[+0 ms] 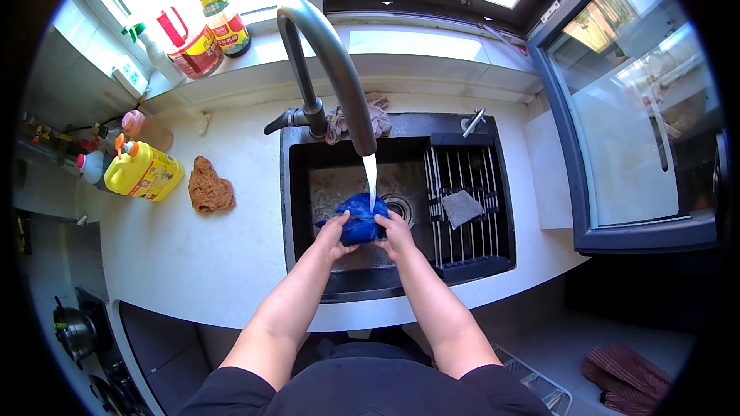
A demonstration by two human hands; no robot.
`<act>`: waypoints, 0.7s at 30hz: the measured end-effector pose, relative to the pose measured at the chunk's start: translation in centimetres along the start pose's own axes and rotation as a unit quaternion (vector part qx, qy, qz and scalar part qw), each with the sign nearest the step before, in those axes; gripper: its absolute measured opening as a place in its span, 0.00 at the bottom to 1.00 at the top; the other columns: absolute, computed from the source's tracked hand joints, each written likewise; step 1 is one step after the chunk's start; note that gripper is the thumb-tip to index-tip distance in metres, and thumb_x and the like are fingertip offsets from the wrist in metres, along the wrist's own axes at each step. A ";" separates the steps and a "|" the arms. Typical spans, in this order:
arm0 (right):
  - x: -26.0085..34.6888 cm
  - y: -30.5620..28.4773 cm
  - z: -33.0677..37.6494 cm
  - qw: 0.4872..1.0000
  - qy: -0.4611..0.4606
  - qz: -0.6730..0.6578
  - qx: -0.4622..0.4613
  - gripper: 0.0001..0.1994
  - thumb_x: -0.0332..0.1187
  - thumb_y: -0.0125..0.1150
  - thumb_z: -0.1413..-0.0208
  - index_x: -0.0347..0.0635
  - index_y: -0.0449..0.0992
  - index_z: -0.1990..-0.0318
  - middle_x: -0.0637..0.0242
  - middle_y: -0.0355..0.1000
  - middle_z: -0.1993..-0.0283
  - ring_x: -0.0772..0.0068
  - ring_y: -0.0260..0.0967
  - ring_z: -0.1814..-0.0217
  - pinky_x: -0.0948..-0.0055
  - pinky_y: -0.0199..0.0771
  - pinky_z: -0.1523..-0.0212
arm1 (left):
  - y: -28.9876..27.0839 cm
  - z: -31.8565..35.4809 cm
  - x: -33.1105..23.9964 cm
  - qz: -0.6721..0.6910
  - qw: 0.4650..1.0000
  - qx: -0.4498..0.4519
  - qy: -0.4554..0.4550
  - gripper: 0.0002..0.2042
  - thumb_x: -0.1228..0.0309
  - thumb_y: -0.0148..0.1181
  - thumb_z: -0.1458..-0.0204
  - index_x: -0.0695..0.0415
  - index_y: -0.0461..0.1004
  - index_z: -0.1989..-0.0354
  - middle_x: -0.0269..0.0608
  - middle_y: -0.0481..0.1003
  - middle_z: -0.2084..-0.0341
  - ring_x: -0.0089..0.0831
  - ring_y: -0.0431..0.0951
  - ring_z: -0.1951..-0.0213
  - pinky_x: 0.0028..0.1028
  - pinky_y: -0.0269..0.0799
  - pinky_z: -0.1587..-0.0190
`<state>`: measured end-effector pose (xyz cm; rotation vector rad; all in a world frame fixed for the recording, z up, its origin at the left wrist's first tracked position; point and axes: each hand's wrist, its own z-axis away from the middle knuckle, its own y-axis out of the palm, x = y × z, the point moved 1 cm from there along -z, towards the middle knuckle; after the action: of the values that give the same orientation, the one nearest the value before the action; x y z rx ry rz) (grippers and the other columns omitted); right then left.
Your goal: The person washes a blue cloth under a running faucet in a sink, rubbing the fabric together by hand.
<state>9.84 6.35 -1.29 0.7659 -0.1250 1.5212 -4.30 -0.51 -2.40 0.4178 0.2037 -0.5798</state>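
A wet, shiny blue cloth or bag (359,219), its exact kind unclear, is bunched up over the black sink (308,271). My left hand (334,238) grips it from the left, thumb on top. On the other side my right hand (395,235) holds it in the same way. Water (371,183) runs from the grey curved faucet (339,69) straight onto the blue material. Just behind it, the round drain (399,209) partly shows. The undersides of my fingers are hidden.
A roll-up rack (468,240) with a grey scouring pad (462,209) covers the sink's right side. A brown cloth (210,186) and a yellow jug (148,172) stand left on the white counter (185,262). A rag (371,118) lies behind the faucet. An open window pane (632,108) juts in at right.
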 end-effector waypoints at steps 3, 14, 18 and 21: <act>-0.4 0.6 -1.1 0.986 0.003 0.127 -0.107 0.19 0.34 0.58 0.47 0.43 0.68 0.48 0.63 0.71 0.57 0.63 0.69 0.55 0.56 0.69 0.54 | -0.2 -0.4 0.1 -0.035 0.998 -0.019 -0.057 0.21 0.55 0.50 0.44 0.48 0.62 0.45 0.46 0.63 0.46 0.45 0.63 0.46 0.56 0.63 0.51; -4.3 -0.6 -0.9 0.903 -0.178 0.390 -0.027 0.26 0.27 0.71 0.67 0.35 0.72 0.55 0.63 0.74 0.62 0.72 0.71 0.62 0.76 0.70 0.59 | -0.1 -1.7 2.3 0.011 0.993 0.102 -0.050 0.21 0.53 0.49 0.46 0.56 0.70 0.52 0.48 0.73 0.55 0.44 0.73 0.53 0.50 0.66 0.49; -2.0 -1.0 1.6 0.965 -0.047 0.257 0.024 0.28 0.38 0.68 0.61 0.42 0.69 0.49 0.60 0.68 0.50 0.68 0.62 0.45 0.58 0.57 0.46 | 0.2 -1.3 1.9 -0.129 0.983 0.055 0.114 0.10 0.75 0.56 0.55 0.58 0.72 0.63 0.44 0.76 0.67 0.34 0.76 0.66 0.34 0.72 0.58; -0.6 0.6 2.8 0.988 -0.013 0.155 0.019 0.30 0.56 0.60 0.55 0.54 0.66 0.45 0.62 0.61 0.40 0.60 0.46 0.33 0.34 0.32 0.42 | 0.5 -1.5 2.8 -0.312 0.925 0.014 0.219 0.13 0.76 0.58 0.60 0.59 0.72 0.63 0.43 0.75 0.70 0.37 0.75 0.66 0.35 0.70 0.58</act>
<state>10.30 4.31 0.72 0.8252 -0.2440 1.8135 -1.82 -0.86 -4.43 0.5089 0.7769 -1.1131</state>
